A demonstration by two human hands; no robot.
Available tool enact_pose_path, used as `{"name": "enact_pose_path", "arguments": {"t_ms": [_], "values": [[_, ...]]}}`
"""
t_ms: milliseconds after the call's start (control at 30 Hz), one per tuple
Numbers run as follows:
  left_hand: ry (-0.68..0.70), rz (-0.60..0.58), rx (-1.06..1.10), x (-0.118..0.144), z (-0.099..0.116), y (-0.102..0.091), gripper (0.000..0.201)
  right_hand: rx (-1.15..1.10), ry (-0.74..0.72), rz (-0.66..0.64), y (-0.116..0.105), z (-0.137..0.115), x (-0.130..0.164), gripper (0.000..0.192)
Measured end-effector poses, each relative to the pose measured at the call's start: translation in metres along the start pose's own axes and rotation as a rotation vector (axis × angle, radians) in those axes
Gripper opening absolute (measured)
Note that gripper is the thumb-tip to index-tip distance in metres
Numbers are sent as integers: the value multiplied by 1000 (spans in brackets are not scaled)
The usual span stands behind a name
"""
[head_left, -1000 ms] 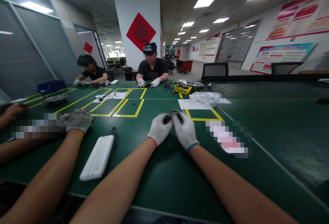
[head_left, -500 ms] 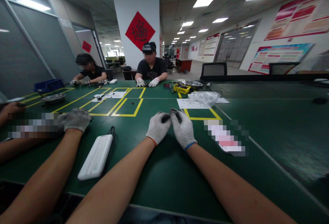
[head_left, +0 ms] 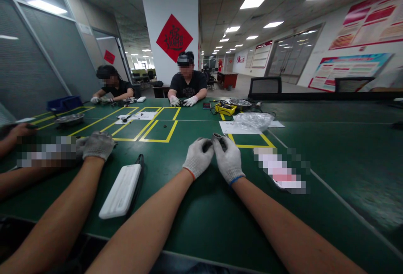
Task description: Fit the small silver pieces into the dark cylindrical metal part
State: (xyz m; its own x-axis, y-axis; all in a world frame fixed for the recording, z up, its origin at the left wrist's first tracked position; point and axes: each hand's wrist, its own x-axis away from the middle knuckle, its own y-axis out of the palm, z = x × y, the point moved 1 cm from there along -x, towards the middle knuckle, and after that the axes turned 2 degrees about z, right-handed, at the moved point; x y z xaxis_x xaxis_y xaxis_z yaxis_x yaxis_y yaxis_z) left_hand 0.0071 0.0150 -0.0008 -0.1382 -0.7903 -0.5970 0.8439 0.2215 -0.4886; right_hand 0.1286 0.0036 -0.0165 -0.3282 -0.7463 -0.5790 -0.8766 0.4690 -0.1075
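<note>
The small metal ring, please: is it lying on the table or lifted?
Lifted: the metal ring sits between both gloved hands' fingertips, above the green table.

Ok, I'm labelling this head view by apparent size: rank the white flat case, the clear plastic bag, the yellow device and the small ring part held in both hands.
1. white flat case, though nearness to the camera enlarges it
2. clear plastic bag
3. yellow device
4. small ring part, pinched between left hand and right hand

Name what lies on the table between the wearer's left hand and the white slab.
Head view: nothing lies between the left hand and the white slab; only bare green table shows there.
</note>
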Motion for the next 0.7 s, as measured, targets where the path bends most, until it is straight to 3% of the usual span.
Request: {"name": "enact_pose_path", "arguments": {"t_ms": [500,700], "values": [[-32,-12,62,-1,2,-1,13,-80,8,54,-1,-4,1,42],[-121,5,282,-3,-7,1,13,-91,3,65,-1,-4,1,42]]}}
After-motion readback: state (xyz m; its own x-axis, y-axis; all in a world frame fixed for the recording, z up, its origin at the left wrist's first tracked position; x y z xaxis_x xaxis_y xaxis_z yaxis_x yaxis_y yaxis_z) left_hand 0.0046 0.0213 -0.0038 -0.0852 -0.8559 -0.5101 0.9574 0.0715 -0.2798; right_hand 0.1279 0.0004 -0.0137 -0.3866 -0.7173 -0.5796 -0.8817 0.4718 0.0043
